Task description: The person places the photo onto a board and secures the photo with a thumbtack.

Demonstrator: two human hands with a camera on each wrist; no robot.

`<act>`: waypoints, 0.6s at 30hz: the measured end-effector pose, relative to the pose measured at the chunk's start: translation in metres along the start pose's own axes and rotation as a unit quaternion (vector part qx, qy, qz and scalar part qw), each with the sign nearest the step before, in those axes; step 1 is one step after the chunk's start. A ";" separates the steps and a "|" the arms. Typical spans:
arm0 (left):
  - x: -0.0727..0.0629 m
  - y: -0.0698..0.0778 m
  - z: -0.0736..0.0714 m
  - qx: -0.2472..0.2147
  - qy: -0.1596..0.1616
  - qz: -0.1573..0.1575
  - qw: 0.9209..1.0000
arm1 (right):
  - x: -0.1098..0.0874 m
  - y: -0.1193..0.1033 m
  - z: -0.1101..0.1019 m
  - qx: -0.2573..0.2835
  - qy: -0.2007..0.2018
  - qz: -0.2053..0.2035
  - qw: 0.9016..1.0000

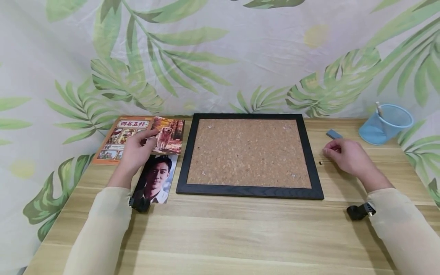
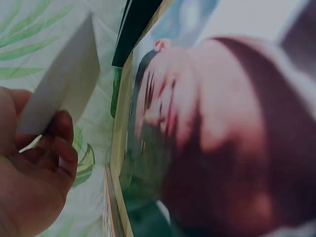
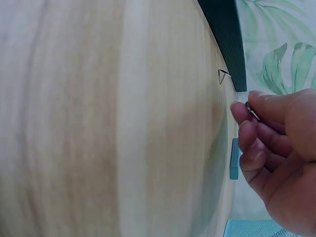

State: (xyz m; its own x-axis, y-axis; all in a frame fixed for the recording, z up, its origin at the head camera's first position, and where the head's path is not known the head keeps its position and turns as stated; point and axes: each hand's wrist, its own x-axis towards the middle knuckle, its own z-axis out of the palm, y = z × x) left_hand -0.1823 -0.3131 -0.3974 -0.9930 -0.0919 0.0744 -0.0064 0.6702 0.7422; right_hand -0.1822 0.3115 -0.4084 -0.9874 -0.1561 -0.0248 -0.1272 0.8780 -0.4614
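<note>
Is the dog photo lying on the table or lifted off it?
Lifted: in the left wrist view, the left hand holds the dog photo, pale back showing, with a gap between it and the table.

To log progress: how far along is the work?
Little looks done: the corkboard carries no picture. In hand: the left hand holds the dog photo, the right hand pinches a small dark piece. Left to do, probably: mounting that photo, then the portrait, which lies off the corkboard.
</note>
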 end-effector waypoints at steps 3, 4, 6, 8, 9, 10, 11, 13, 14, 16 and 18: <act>-0.007 0.001 -0.001 -0.020 -0.013 0.006 1.000 | 0.000 -0.002 0.000 0.003 0.011 0.006 1.000; -0.009 0.002 -0.001 -0.027 -0.021 0.006 0.999 | 0.000 -0.003 0.000 0.003 0.014 0.007 1.000; -0.011 0.002 -0.001 -0.038 -0.036 0.010 0.999 | -0.001 -0.004 0.000 0.005 0.019 0.009 1.000; -0.015 0.004 -0.001 -0.040 -0.052 0.014 0.998 | -0.001 -0.005 0.000 0.005 0.024 0.010 1.000; -0.016 0.005 -0.001 -0.042 -0.058 0.017 0.997 | -0.001 -0.006 0.000 0.005 0.025 0.009 1.000; -0.018 0.007 0.000 -0.041 -0.063 0.019 0.997 | -0.001 -0.006 0.000 0.006 0.027 0.009 1.000; -0.019 0.007 0.001 -0.041 -0.068 0.022 0.997 | -0.001 -0.007 0.001 0.007 0.027 0.008 1.000; -0.023 0.011 0.003 -0.040 -0.075 0.023 0.996 | 0.000 -0.008 0.001 0.010 0.025 0.006 1.000; -0.024 0.013 0.005 -0.045 -0.078 0.021 0.996 | 0.000 -0.009 0.002 0.013 0.022 0.005 1.000; -0.025 0.015 0.009 -0.060 -0.086 0.018 0.994 | 0.001 -0.010 0.003 0.018 0.018 0.002 1.000; -0.026 0.019 0.013 -0.075 -0.094 0.014 0.993 | 0.001 -0.012 0.003 0.022 0.016 -0.002 1.000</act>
State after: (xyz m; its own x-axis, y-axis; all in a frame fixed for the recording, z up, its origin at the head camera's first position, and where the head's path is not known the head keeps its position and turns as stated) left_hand -0.1584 -0.2887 -0.3934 -0.9971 0.0732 -0.0191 0.0245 0.5516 0.8337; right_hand -0.1812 0.2992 -0.4057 -0.9895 -0.1446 0.0056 -0.1280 0.8564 -0.5001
